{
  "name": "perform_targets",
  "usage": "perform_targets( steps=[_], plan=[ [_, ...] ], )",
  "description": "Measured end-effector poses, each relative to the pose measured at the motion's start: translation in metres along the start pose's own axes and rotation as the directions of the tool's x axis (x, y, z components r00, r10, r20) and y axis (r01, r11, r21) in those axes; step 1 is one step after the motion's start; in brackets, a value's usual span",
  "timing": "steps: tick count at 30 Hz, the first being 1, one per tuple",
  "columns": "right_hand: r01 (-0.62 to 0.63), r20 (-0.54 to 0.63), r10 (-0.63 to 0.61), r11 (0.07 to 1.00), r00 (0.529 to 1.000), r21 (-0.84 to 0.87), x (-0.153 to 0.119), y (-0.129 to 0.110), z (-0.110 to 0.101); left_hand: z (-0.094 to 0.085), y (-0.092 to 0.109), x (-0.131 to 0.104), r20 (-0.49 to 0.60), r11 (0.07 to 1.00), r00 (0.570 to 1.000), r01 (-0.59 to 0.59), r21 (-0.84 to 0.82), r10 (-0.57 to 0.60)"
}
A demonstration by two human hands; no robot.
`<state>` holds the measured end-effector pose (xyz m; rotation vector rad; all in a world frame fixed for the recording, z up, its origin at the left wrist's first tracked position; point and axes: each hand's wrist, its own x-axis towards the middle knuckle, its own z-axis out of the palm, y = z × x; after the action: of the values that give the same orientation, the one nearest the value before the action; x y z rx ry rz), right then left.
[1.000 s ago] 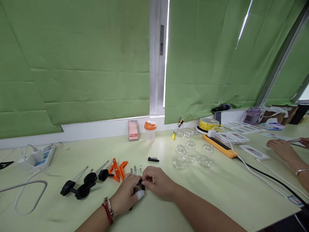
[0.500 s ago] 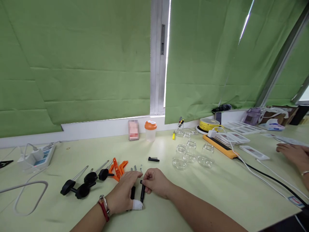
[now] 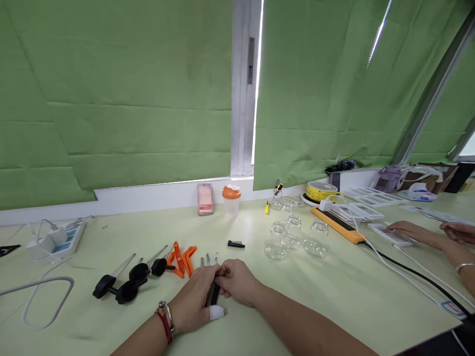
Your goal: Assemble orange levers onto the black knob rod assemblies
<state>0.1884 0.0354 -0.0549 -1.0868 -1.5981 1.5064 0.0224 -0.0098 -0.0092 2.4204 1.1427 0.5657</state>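
My right hand (image 3: 239, 282) pinches the upper end of a slim black stick-like piece (image 3: 215, 293), which lies beside another dark piece. Spread low over the table, my left hand (image 3: 196, 297) reaches its fingertips against those of my right hand; its thumb, wrapped in white at the tip, stands apart. Its fingers partly cover the dark pieces. Small metal rods (image 3: 208, 259) poke out just beyond my fingers. Farther off lies a short black piece with a spring or comb-like row (image 3: 236, 244). Orange clamp-like parts (image 3: 178, 259) rest left of my fingers.
Black-handled parts with metal rods (image 3: 128, 291) lie to the left, near a power strip (image 3: 74, 240). Several clear glass jars (image 3: 277, 242) stand to the right. An orange-lidded cup (image 3: 231, 200) is at the back. A co-worker's hand (image 3: 415, 231) touches white cards at right.
My hands have come together and the black stick-like piece has shifted left, beside the other dark piece. The co-worker's hand has moved left onto a card, and a second hand now shows.
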Motion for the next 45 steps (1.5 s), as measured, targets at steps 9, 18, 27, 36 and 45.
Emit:
perform_targets(
  steps=[9, 18, 27, 36, 45],
  plan=[
    [0.016, 0.001, -0.016, 1.0, 1.0, -0.017, -0.001, 0.0, 0.001, -0.003, 0.005, 0.0, 0.0, 0.999, 1.0, 0.004, 0.04, -0.004],
    [0.018, 0.008, -0.018, 0.999, 1.0, -0.049, -0.004, -0.002, 0.0, -0.003, 0.006, 0.0, -0.015, 0.996, 1.0, -0.01, 0.092, 0.012],
    [0.026, 0.017, -0.025, 0.998, 1.0, -0.049, -0.005, -0.006, 0.0, -0.001, 0.002, 0.0, -0.015, 0.996, 1.0, -0.018, 0.09, 0.02],
    [0.028, 0.019, -0.027, 0.999, 0.999, -0.047, -0.004, 0.0, -0.001, 0.0, -0.007, -0.002, 0.001, 0.995, 0.999, -0.046, 0.087, 0.046],
    [0.019, 0.022, -0.018, 0.999, 1.0, -0.028, -0.004, -0.002, -0.001, -0.001, -0.006, -0.001, -0.002, 0.995, 0.998, -0.067, 0.072, 0.067]
  ],
)
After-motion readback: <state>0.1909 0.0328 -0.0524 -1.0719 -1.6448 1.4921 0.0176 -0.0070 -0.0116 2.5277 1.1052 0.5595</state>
